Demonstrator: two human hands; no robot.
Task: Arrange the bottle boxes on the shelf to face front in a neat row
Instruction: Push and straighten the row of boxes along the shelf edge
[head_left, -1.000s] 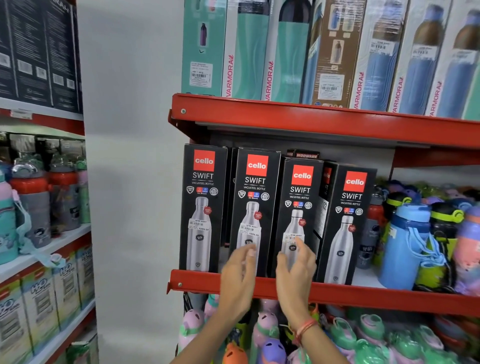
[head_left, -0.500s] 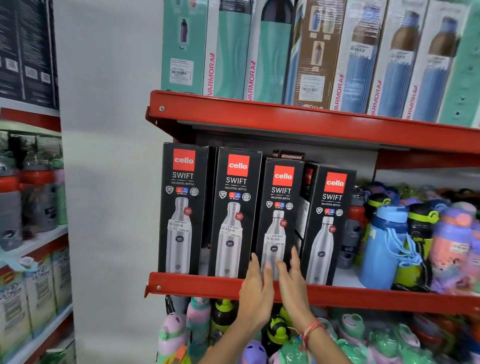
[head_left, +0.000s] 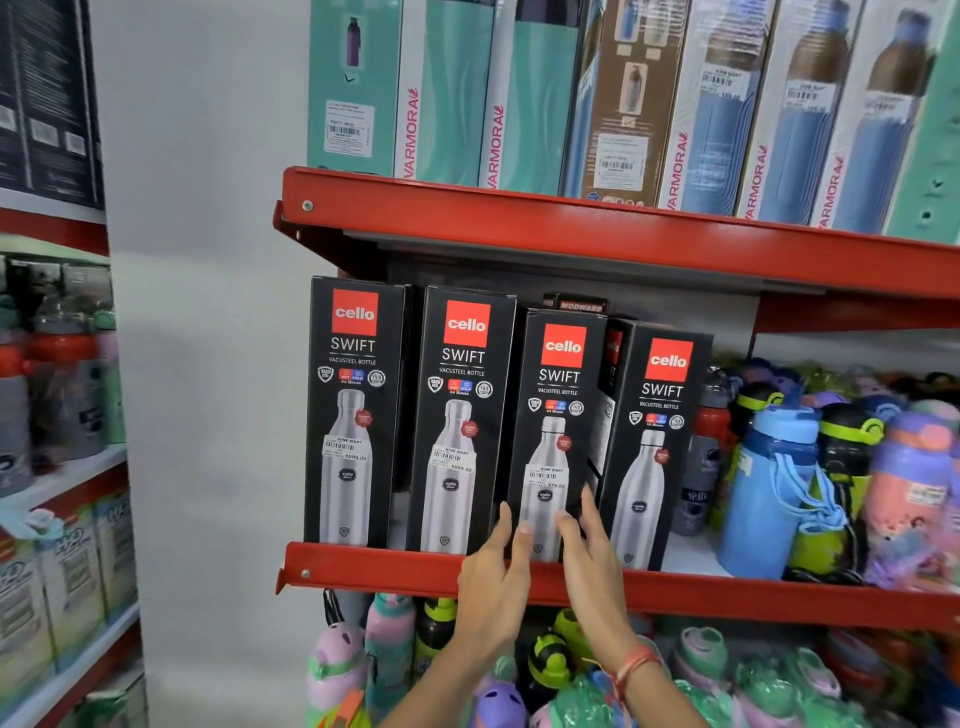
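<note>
Head view: the red shelf (head_left: 395, 571) carries four black Cello bottle boxes upright in a row, fronts facing out. The third box (head_left: 558, 410) sits between the left hand (head_left: 493, 587) and right hand (head_left: 592, 571). Both hands are open with fingers spread at its lower front, seemingly touching, gripping nothing.

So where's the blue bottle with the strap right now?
The blue bottle stands on the middle red shelf, right of the four black Cello boxes, among the loose colourful bottles.
</note>
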